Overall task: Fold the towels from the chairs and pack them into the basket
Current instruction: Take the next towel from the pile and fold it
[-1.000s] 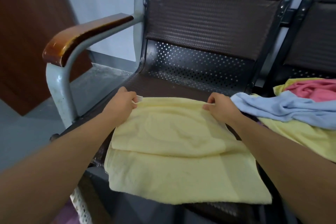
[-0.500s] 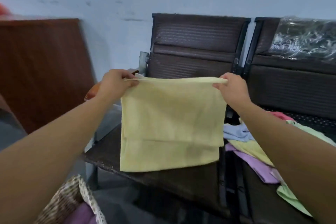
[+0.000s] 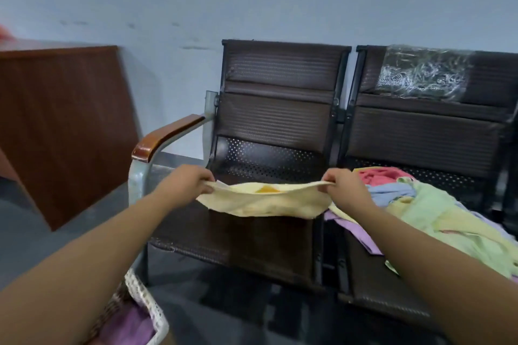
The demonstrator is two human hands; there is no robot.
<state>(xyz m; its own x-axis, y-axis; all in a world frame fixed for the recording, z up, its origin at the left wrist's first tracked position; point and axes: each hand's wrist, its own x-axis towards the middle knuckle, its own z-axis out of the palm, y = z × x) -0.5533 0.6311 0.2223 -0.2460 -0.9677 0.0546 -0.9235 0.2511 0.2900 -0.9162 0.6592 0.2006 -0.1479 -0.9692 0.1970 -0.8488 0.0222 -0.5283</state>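
A folded pale yellow towel (image 3: 266, 202) hangs in the air just above the left chair's seat (image 3: 238, 235), swung up almost flat. My left hand (image 3: 187, 182) pinches its left corner and my right hand (image 3: 343, 186) pinches its right corner. A heap of unfolded towels (image 3: 437, 213), pink, blue, green, yellow and purple, lies on the right chair's seat. At the bottom left, under my left forearm, is the wicker basket (image 3: 145, 300) with a white lace rim and a purple towel (image 3: 129, 325) inside.
Two dark brown chairs stand side by side against a grey wall. The left chair has a wooden armrest (image 3: 165, 136) on a grey metal post. A brown wooden panel (image 3: 61, 120) stands at the left. Clear plastic wrap (image 3: 423, 75) covers the right chair's backrest.
The yellow towel was lifted off the seat and held up hanging; now both hands have come down and its lower part has swung forward and up, nearly flat over the seat.
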